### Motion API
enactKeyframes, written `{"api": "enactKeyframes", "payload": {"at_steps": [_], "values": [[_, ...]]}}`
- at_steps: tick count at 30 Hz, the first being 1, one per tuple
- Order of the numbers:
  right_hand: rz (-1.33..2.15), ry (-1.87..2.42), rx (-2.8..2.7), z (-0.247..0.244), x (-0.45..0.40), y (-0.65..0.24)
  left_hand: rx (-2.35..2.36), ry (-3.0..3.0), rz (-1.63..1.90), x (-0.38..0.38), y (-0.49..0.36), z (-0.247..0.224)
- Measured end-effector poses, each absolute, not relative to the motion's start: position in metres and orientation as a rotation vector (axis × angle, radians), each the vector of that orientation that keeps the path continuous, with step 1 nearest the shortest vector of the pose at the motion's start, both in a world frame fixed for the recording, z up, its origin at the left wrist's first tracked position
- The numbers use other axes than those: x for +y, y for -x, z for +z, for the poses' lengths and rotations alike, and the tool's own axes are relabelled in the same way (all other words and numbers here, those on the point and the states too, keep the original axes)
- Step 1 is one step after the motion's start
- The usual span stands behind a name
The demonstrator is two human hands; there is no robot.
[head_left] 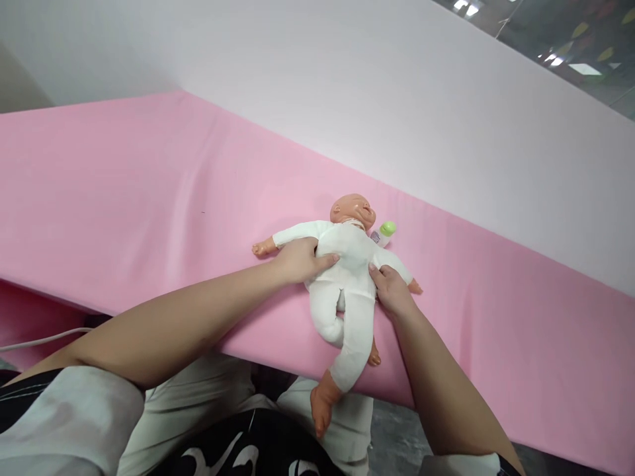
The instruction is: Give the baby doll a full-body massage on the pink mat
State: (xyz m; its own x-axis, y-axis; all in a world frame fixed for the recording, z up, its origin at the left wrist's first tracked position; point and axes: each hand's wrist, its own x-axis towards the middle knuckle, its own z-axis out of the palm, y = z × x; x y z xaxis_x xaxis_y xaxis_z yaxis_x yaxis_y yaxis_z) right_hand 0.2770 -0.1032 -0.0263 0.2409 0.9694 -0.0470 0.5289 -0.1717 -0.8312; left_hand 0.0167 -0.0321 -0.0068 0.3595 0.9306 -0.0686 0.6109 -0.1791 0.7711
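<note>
A baby doll (pixel 348 254) with a white cloth body and plastic head, hands and feet lies on its back on the pink surface. One of its legs hangs over the front edge. My left hand (pixel 303 259) grips the doll's torso from the left side, thumb on its front and fingers hidden underneath. On the other side, my right hand (pixel 391 285) holds the torso at the waist, its fingertips at the white cloth. Beside the doll's head and shoulder lies a small bottle (pixel 383 233) with a light green cap, partly hidden by the doll's arm.
The pink padded surface (pixel 124 178) runs along a white wall (pixel 317 79). A window or glass panel (pixel 560 53) shows at the top right. A white cable (pixel 44 339) hangs at the lower left, below the front edge. My legs are against that edge.
</note>
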Motion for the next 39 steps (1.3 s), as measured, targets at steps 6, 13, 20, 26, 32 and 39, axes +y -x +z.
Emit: {"api": "enactKeyframes", "payload": {"at_steps": [6,13,20,26,32,39], "values": [[0.450,1.957,-1.594,-0.013,-0.106,-0.286,1.414,-2.168,0.521,-0.022,0.000,0.005],[0.206,1.579,-1.596,-0.022,-0.109,-0.270,0.625,-2.308,0.755,-0.033,0.005,-0.002],[0.188,1.487,-1.954,-0.041,-0.105,-0.273,0.555,-2.334,0.641,-0.030,0.010,-0.001],[0.199,1.508,-2.104,-0.041,-0.106,-0.283,0.542,-2.433,0.581,-0.039,0.014,0.002],[0.336,1.388,-2.258,-0.033,-0.122,-0.280,0.617,-2.638,0.579,-0.053,0.010,-0.008],[0.299,1.155,-2.236,-0.029,-0.126,-0.274,0.510,-2.331,0.751,-0.042,0.014,-0.014]]}}
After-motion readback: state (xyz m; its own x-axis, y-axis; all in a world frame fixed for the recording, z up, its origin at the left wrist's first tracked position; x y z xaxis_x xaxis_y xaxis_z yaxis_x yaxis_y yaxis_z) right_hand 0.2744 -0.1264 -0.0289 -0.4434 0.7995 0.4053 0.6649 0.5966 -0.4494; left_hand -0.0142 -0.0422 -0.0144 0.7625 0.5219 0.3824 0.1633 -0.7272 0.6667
